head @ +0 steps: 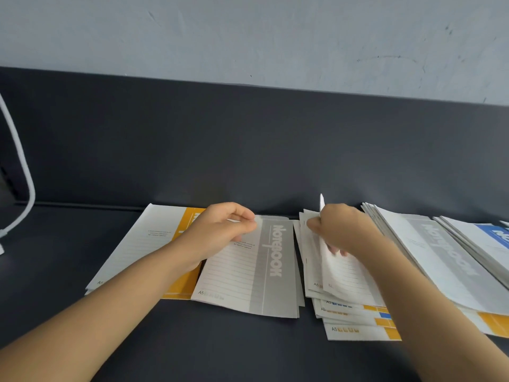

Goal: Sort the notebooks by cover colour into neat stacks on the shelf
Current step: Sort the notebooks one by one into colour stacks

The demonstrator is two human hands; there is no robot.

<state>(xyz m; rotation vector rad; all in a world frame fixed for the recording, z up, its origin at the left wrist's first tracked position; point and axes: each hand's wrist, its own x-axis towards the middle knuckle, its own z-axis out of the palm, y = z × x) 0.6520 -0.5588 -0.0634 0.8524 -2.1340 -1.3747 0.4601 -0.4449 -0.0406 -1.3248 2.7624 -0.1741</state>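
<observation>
At the middle of the dark shelf [275, 351] lies the grey notebook [256, 274], flat on a small grey stack. The left hand [220, 230] pinches its 11 o'clock corner between thumb and fingers [248, 216]. It looks light, thin and floppy, with a smooth cover likely to slide. A pinch at a corner or the spine edge should do, with support underneath against sagging.

At its 9 o'clock lies the orange stack [143, 244], partly under the forearm. At 3 o'clock sits the mixed pile [355, 321], where the right hand [347, 230] curls round a lifted notebook [338, 271], blurred. Further toward 3 o'clock, fanned grey notebooks [429, 249] lean over, and a blue one [493, 235] lies beyond.
</observation>
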